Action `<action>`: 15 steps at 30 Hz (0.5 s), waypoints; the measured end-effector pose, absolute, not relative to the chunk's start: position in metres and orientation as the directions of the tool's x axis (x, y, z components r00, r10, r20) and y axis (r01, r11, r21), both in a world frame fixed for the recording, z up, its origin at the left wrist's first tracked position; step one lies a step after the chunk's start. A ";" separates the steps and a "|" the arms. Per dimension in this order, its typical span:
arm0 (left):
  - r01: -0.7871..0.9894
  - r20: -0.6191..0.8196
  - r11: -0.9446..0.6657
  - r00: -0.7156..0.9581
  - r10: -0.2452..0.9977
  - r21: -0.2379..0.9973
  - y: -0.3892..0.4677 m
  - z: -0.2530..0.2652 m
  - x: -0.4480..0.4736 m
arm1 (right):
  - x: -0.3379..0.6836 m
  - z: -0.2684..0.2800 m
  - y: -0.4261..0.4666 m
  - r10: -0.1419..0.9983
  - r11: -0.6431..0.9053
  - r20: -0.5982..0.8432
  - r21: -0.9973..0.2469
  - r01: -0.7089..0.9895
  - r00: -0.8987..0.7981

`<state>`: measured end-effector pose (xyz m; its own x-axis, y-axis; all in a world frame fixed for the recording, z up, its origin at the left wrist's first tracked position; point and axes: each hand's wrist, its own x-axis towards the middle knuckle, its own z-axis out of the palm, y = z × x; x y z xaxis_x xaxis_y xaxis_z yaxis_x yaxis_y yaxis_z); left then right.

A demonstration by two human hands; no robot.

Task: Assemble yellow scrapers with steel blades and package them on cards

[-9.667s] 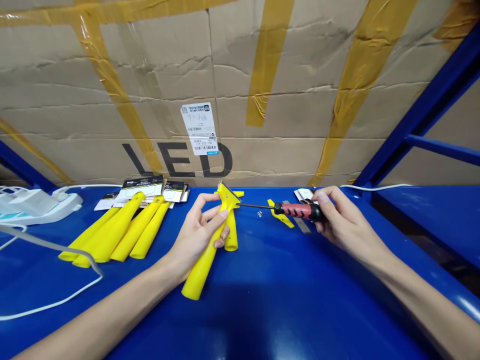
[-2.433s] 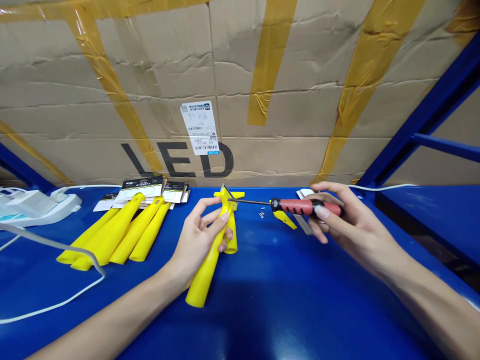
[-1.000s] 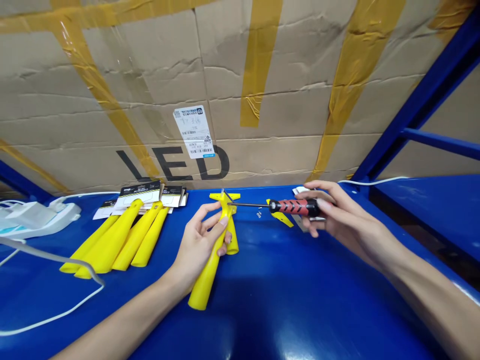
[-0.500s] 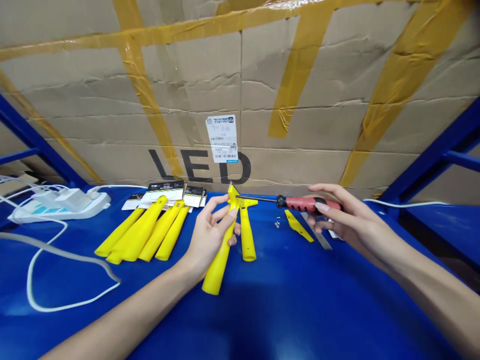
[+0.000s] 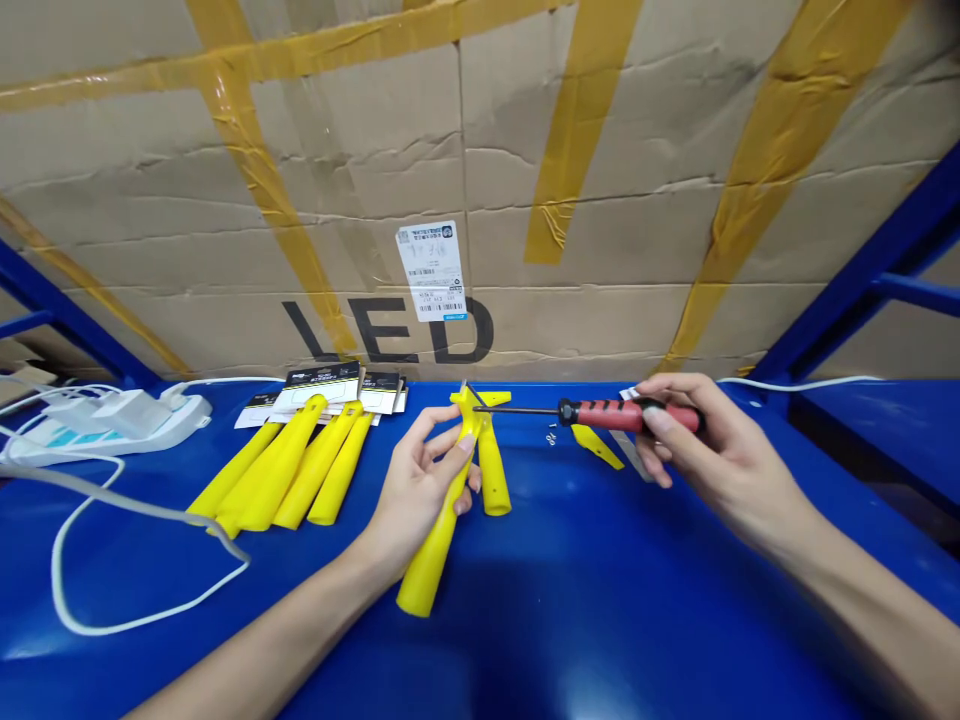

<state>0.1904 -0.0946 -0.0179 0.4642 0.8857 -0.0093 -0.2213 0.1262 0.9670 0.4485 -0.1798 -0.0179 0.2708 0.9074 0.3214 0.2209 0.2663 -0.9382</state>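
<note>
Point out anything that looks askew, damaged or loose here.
The cardboard behind the blue table is creased and crossed by tape, so it looks worn. Tiny metal parts lie loose near the screwdriver, perhaps easy to lose.

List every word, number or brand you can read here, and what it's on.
"LED": large black letters on the cardboard box.
White label on the box: print and barcodes, too small and blurred to read.
Black-and-white cards: print too blurred to read.
Red-and-black screwdriver: no readable lettering.
</note>
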 end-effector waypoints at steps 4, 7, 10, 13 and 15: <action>-0.207 0.022 0.086 0.468 0.884 0.975 -0.101 -0.018 0.193 | 0.452 -0.014 -0.180 0.911 0.162 0.250 -0.948 0.274 0.327; -0.203 0.029 0.074 0.459 0.888 0.976 -0.102 -0.017 0.193 | 0.454 -0.008 -0.183 0.956 0.201 0.233 -0.963 0.179 0.176; -0.198 0.026 0.074 0.460 0.888 0.977 -0.101 -0.018 0.192 | 0.451 -0.005 -0.185 0.925 0.279 0.325 -0.933 0.226 0.196; -0.185 0.025 0.070 0.467 0.884 0.980 -0.100 -0.020 0.192 | 0.445 -0.006 -0.185 0.908 0.207 0.305 -0.922 0.327 0.287; -0.177 0.024 0.068 0.472 0.881 0.982 -0.099 -0.021 0.191 | 0.445 -0.007 -0.184 0.934 0.143 0.232 -0.940 0.310 0.271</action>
<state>0.1912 -0.0989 -0.0208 0.4717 0.8814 0.0240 -0.1774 0.0682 0.9818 0.4448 -0.1840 -0.0069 0.2705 0.9344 0.2316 0.3105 0.1430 -0.9398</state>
